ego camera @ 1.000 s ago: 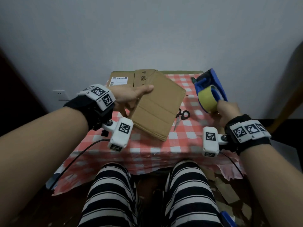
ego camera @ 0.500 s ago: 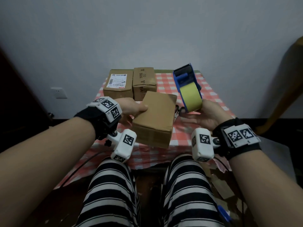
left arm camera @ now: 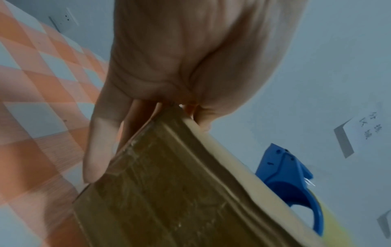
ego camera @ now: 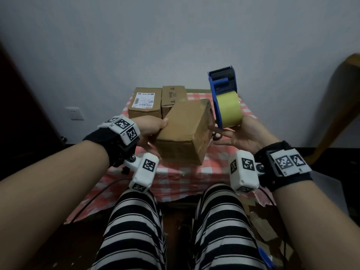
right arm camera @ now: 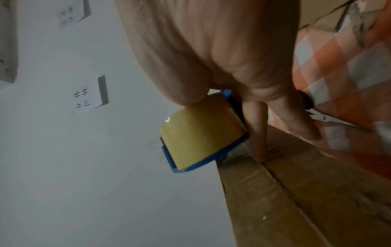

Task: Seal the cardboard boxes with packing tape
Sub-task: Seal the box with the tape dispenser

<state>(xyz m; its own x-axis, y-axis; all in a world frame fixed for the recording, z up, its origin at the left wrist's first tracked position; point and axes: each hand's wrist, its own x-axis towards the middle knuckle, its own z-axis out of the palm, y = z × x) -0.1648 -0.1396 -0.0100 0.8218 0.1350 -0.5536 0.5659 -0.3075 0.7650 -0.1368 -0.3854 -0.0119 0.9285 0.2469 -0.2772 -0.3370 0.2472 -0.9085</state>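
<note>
Going from the left, the left hand [ego camera: 150, 127] grips the near-left end of the cardboard box [ego camera: 185, 131], thumb on top and fingers under it, as the left wrist view confirms. A second ago this box lay tilted low over the checked cloth [ego camera: 181, 178] and read almost as a flat slab; now it is lifted clear of the table, drawn nearer the body, and turned so its top and its near end face both show. Its long axis runs from near left to far right, the far end raised a little and pointing toward the two boxes [ego camera: 155, 102] standing side by side at the far edge of the table.

To the right, the tape dispenser [ego camera: 224, 94] has swung from well out on the right to just beside the box's far-right end. It stands nearly upright, toothed blade at the top pointing up and away, the yellowish roll below. The right hand [ego camera: 245, 133] holds it from beneath, thumb against the roll, while straight fingers reach across and touch the box's right side, where the right wrist view shows a flap seam.

My reading is that box and tape are now brought together, so taping can begin, though no strip is on the seam yet
</note>
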